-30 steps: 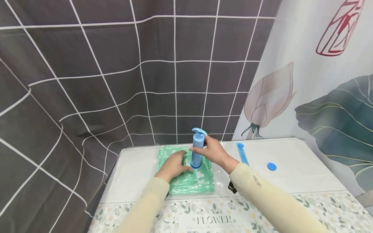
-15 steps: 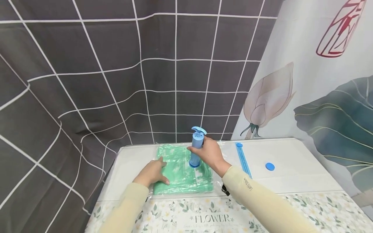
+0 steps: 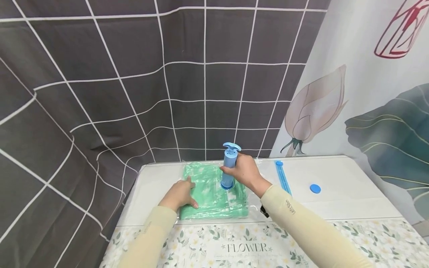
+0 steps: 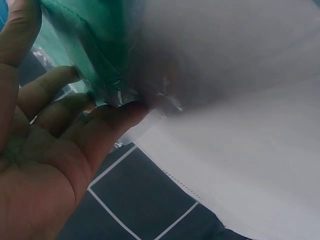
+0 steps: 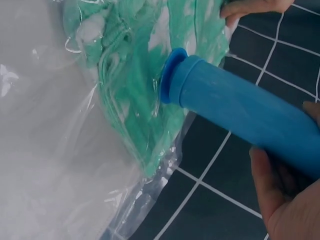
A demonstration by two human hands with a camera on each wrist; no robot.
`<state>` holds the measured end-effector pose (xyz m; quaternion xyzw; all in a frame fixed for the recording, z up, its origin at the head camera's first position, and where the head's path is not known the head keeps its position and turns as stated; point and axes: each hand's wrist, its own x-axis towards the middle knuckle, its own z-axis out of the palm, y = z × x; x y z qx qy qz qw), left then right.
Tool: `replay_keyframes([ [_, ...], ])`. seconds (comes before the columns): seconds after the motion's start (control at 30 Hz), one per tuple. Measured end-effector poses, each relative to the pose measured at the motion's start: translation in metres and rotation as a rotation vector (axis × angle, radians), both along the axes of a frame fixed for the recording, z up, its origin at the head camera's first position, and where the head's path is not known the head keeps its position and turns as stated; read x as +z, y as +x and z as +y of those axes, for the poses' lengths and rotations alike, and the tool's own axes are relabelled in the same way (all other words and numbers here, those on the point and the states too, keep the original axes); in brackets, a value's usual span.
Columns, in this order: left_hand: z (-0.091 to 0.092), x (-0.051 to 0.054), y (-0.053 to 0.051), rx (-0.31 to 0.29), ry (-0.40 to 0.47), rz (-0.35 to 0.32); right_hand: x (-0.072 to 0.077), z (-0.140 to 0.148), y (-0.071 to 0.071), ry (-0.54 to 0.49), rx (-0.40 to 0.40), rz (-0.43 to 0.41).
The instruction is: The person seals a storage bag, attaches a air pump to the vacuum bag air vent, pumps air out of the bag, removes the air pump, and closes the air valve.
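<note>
A clear plastic bag with green contents (image 3: 204, 193) lies flat at the table's back. My right hand (image 3: 246, 172) grips the barrel of a blue hand pump (image 3: 229, 163), which stands upright on the bag, its handle low against the barrel top. In the right wrist view the pump (image 5: 240, 102) meets a blue round valve (image 5: 172, 75) on the bag. At the bag's left edge rests my left hand (image 3: 180, 194), fingers spread and relaxed; in the left wrist view its fingertips (image 4: 132, 112) touch the plastic edge.
Right of the bag lie a blue strip with a slider (image 3: 283, 176) and a blue round cap (image 3: 315, 188). A small black object (image 3: 264, 211) shows by the right sleeve. A dark grid curtain (image 3: 181, 85) hangs behind the white table (image 3: 342, 201).
My left hand has moved left, from beside the pump to the bag's left edge. My right hand keeps its grip on the upright pump. The bag's green contents look flatter and less covered.
</note>
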<state>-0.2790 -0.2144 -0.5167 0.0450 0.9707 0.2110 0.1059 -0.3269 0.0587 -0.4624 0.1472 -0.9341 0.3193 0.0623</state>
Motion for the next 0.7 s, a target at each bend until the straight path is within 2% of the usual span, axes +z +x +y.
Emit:
replay_keyframes([
  [0.27, 0.002, -0.001, -0.001, -0.007, -0.013, 0.008, 0.005, 0.010, -0.013, -0.004, 0.134, -0.106],
  [0.53, 0.004, -0.001, -0.003, -0.015, -0.021, 0.004, 0.014, 0.023, -0.028, -0.051, 0.350, -0.239],
  [0.7, 0.005, 0.001, -0.003, -0.012, -0.028, 0.005, 0.013, 0.023, -0.038, -0.099, 0.476, -0.303],
])
